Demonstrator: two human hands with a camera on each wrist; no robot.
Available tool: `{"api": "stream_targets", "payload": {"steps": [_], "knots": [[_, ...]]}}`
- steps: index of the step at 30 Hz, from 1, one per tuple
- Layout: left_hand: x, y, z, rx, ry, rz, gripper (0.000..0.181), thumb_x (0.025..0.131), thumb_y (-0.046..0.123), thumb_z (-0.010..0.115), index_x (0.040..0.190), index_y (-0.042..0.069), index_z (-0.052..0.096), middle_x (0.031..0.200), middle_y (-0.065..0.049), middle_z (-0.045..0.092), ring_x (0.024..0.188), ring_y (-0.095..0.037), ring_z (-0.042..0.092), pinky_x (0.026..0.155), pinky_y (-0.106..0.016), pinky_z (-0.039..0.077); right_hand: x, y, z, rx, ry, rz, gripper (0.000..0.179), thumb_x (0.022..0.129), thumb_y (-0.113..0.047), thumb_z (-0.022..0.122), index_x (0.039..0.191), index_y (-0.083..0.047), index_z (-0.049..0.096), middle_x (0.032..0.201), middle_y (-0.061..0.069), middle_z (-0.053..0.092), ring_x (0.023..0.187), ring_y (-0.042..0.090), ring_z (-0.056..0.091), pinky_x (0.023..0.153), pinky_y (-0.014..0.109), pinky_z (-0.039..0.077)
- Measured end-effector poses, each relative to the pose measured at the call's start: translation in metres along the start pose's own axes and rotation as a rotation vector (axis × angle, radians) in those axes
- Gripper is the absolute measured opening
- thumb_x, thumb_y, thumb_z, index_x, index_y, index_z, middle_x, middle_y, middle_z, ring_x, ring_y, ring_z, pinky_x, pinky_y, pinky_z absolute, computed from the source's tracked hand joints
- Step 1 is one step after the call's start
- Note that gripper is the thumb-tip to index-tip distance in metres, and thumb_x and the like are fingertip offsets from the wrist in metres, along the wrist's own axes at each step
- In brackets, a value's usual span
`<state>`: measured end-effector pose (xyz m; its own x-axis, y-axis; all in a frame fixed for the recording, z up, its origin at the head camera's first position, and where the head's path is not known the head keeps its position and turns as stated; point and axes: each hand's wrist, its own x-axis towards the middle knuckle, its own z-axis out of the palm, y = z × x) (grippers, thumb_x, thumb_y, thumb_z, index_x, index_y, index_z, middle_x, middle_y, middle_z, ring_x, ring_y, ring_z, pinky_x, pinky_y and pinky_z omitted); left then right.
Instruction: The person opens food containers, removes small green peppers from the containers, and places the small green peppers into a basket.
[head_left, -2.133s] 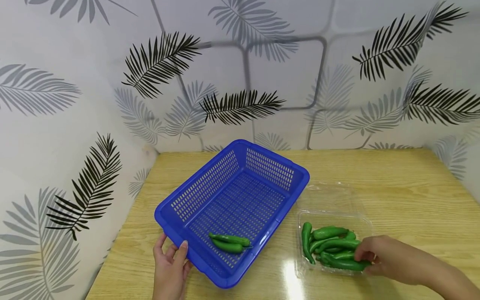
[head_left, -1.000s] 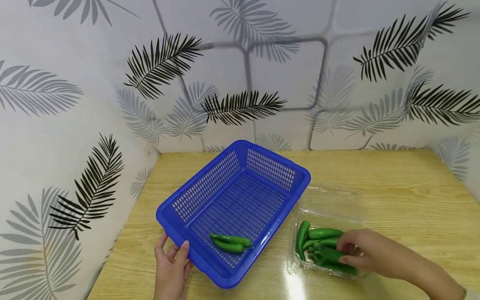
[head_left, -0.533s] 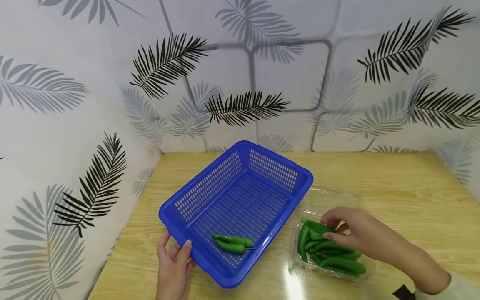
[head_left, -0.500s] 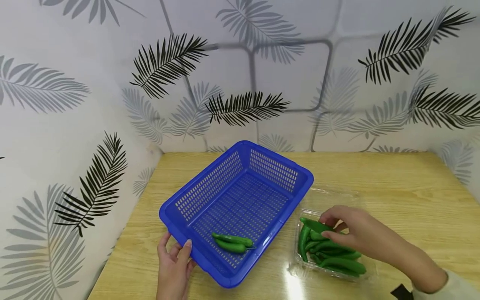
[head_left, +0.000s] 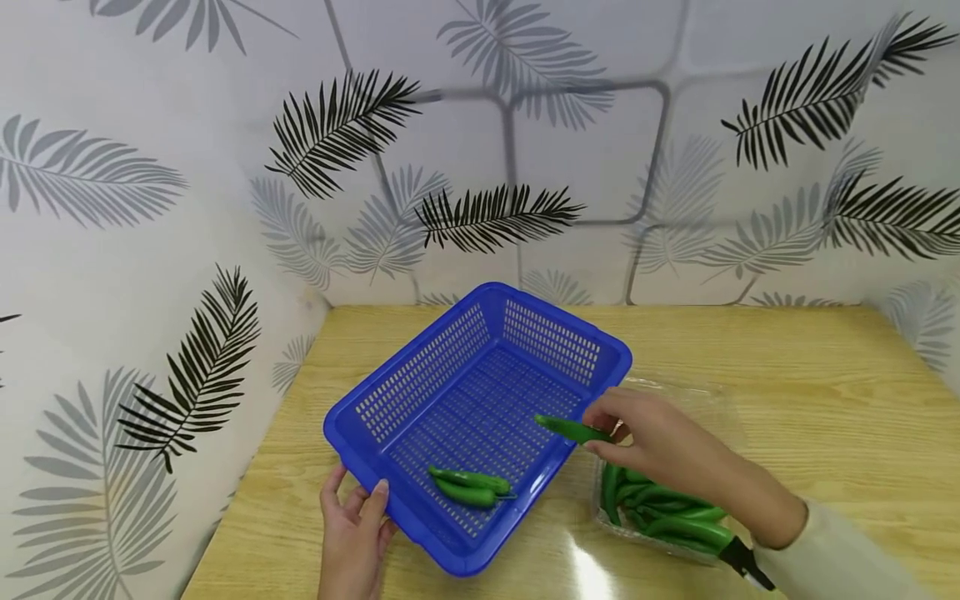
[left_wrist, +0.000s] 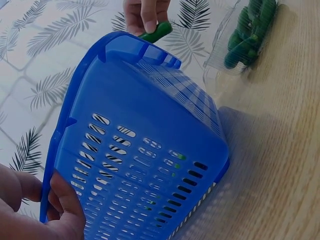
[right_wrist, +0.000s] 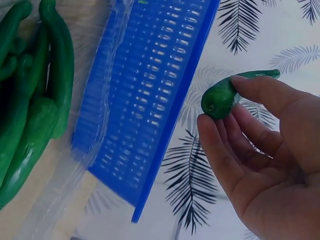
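Note:
My right hand (head_left: 637, 429) pinches a green chili pepper (head_left: 570, 429) between thumb and fingers, over the right rim of the blue plastic basket (head_left: 420, 358). In the right wrist view the same pepper (right_wrist: 218, 100) shows its blunt end toward the camera. My left hand (head_left: 352, 533) grips the basket's near-left rim, thumb on top and fingers beneath; the left wrist view shows this left hand (left_wrist: 60, 205) at the rim. Two green peppers (head_left: 468, 487) lie on the basket floor near its front. Several more peppers (head_left: 675, 508) lie in a clear plastic box to the right, partly hidden by my right arm.
The clear plastic box (head_left: 606, 521) stands on the wooden table (head_left: 840, 400), its transparent lid (head_left: 705, 400) folded back behind it. A leaf-patterned wall covering (head_left: 525, 150) rises behind and at the left. A black strap end (head_left: 742, 562) hangs by my right sleeve.
My right hand has picked a pepper out of the clear box and carried it up and left to the basket's rim. The left hand keeps its grip on the basket.

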<state>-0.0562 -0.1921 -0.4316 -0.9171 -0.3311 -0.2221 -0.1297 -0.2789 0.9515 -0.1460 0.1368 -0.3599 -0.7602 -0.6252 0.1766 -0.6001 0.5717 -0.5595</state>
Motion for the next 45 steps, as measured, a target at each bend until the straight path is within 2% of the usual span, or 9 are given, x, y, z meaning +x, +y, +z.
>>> {"api": "stream_targets", "payload": {"steps": [5, 12, 22, 31, 34, 40, 45], "knots": [[0.001, 0.001, 0.001, -0.008, 0.004, -0.003, 0.064, 0.097, 0.014, 0.051, 0.14, 0.024, 0.005, 0.116, -0.012, 0.049, 0.087, -0.012, 0.058, 0.071, -0.027, 0.051, 0.013, -0.007, 0.009, 0.024, 0.006, -0.01, 0.014, 0.083, -0.015, 0.071, 0.094, -0.011, 0.063, 0.085, -0.007, 0.059, 0.075, 0.004, 0.057, 0.064, 0.022, 0.052], [0.001, -0.001, 0.0, 0.005, 0.004, -0.002, 0.066, 0.096, 0.016, 0.053, 0.14, 0.022, 0.005, 0.114, -0.009, 0.05, 0.085, -0.01, 0.056, 0.07, -0.025, 0.05, 0.035, -0.016, 0.027, 0.041, -0.002, -0.024, 0.014, 0.082, -0.015, 0.072, 0.091, -0.009, 0.064, 0.081, -0.007, 0.059, 0.073, 0.004, 0.056, 0.064, 0.022, 0.051], [0.001, -0.001, -0.001, 0.004, 0.009, -0.008, 0.065, 0.097, 0.014, 0.052, 0.14, 0.024, 0.005, 0.118, -0.013, 0.048, 0.086, -0.011, 0.057, 0.07, -0.026, 0.051, 0.059, -0.021, 0.052, -0.04, -0.034, -0.064, 0.014, 0.081, -0.015, 0.073, 0.088, -0.008, 0.064, 0.077, -0.005, 0.057, 0.07, 0.007, 0.053, 0.062, 0.022, 0.047], [0.0, -0.001, 0.0, -0.004, 0.006, 0.002, 0.065, 0.096, 0.015, 0.053, 0.14, 0.023, 0.006, 0.116, -0.013, 0.049, 0.086, -0.012, 0.058, 0.07, -0.026, 0.051, 0.073, -0.024, 0.074, -0.102, -0.112, 0.051, 0.011, 0.081, -0.014, 0.073, 0.086, -0.007, 0.065, 0.078, -0.003, 0.059, 0.071, 0.01, 0.055, 0.062, 0.026, 0.048], [0.0, -0.001, 0.001, 0.0, 0.007, 0.002, 0.065, 0.096, 0.015, 0.053, 0.141, 0.022, 0.005, 0.116, -0.012, 0.049, 0.088, -0.012, 0.058, 0.071, -0.027, 0.051, 0.076, -0.025, 0.078, -0.108, -0.122, 0.069, 0.01, 0.08, -0.013, 0.073, 0.079, -0.009, 0.065, 0.073, -0.005, 0.057, 0.064, 0.007, 0.052, 0.058, 0.025, 0.047], [0.001, -0.002, 0.001, -0.001, 0.013, 0.003, 0.064, 0.097, 0.014, 0.051, 0.141, 0.022, 0.006, 0.114, -0.009, 0.051, 0.086, -0.012, 0.059, 0.069, -0.027, 0.051, 0.083, -0.029, 0.085, -0.134, -0.138, 0.051, 0.021, 0.076, -0.01, 0.074, 0.062, -0.012, 0.059, 0.059, -0.007, 0.049, 0.052, 0.007, 0.043, 0.048, 0.024, 0.04], [0.001, -0.003, 0.001, -0.009, 0.015, 0.007, 0.063, 0.097, 0.013, 0.051, 0.14, 0.022, 0.007, 0.112, -0.007, 0.052, 0.084, -0.011, 0.059, 0.067, -0.026, 0.051, 0.087, -0.033, 0.091, -0.15, -0.188, 0.096, 0.02, 0.074, -0.007, 0.075, 0.062, -0.011, 0.06, 0.057, -0.006, 0.052, 0.05, 0.008, 0.044, 0.046, 0.024, 0.042]]}}
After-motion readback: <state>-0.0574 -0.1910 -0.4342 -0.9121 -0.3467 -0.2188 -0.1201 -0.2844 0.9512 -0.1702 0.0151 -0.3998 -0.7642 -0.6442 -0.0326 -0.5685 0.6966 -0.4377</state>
